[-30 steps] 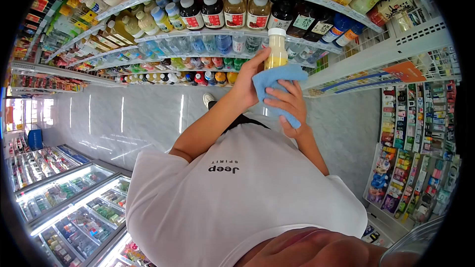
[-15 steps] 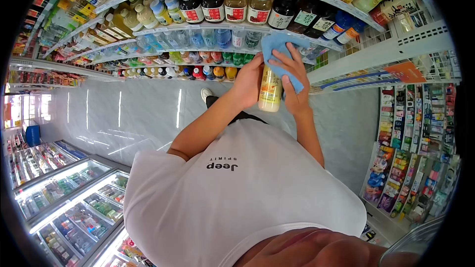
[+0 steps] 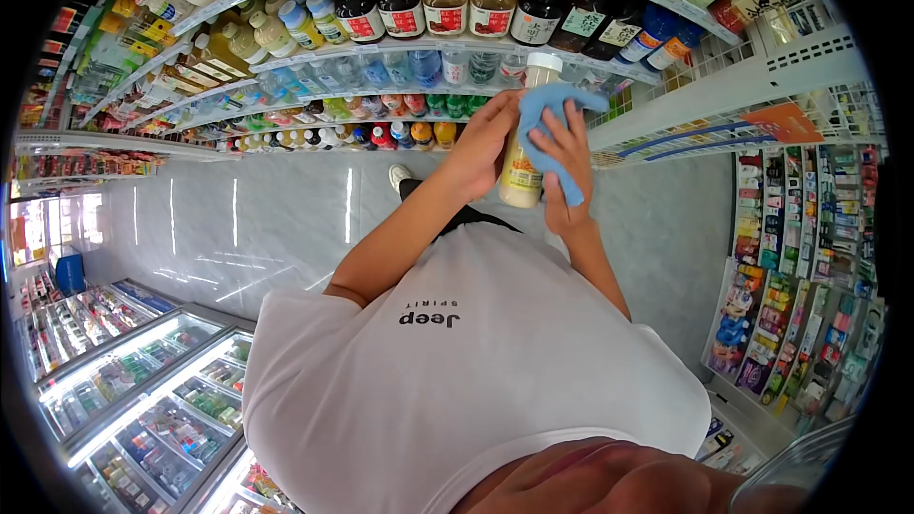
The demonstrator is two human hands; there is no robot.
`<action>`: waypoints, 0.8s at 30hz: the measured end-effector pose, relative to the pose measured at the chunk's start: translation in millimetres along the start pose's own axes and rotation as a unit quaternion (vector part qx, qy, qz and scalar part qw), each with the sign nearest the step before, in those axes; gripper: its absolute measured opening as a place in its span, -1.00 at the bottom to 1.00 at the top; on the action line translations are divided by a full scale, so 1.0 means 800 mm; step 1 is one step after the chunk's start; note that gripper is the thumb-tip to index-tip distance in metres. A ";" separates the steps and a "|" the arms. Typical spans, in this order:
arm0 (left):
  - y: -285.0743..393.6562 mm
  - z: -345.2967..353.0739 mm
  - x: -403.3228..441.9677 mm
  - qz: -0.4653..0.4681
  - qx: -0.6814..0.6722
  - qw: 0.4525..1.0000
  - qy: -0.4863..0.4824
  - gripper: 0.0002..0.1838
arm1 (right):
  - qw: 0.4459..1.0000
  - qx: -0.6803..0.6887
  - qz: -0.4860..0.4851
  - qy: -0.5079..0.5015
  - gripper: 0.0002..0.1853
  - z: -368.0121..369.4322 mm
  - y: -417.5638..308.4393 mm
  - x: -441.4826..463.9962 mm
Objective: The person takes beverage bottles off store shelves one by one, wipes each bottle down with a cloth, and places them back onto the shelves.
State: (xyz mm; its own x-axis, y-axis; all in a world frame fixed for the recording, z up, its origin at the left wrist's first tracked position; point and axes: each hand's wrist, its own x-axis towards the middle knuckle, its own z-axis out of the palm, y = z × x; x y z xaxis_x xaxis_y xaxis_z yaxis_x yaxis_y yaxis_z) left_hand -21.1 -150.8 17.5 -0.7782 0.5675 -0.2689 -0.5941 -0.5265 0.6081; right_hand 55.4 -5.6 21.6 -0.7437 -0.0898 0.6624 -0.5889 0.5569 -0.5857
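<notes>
A pale yellow drink bottle (image 3: 520, 183) with a white cap is held in front of my chest, its cap end pointing toward the shelves. My left hand (image 3: 483, 148) is closed around its left side. A blue cloth (image 3: 543, 124) lies over the upper part and right side of the bottle. With its fingers spread over the cloth, my right hand (image 3: 568, 157) presses it against the bottle. The cloth hides part of the label.
Ahead stands a curved-looking shelf unit (image 3: 400, 43) with several rows of bottled drinks. A white wire-mesh rack (image 3: 695, 133) stands at the right, with packed shelves (image 3: 781, 276) beyond. Glass-topped display cases (image 3: 152, 381) are at lower left. Grey floor tiles (image 3: 295, 219) lie below.
My right hand and the cloth have shifted slightly down along the bottle, and the white cap is now uncovered. My left hand still grips the bottle.
</notes>
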 end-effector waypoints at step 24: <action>0.015 -0.012 0.005 -0.097 -0.150 0.981 -0.071 -0.47 | 0.985 0.050 -0.089 -0.139 -0.60 -0.006 -0.016 -0.005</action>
State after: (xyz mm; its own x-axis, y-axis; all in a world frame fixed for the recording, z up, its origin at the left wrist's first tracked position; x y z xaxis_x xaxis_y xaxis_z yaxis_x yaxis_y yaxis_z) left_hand -33.1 -161.0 16.9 -0.6205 0.7469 -0.2390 -0.7786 -0.5503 0.3016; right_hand 67.3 -8.5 28.5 -0.6762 -0.4083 0.6132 -0.7350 0.4301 -0.5242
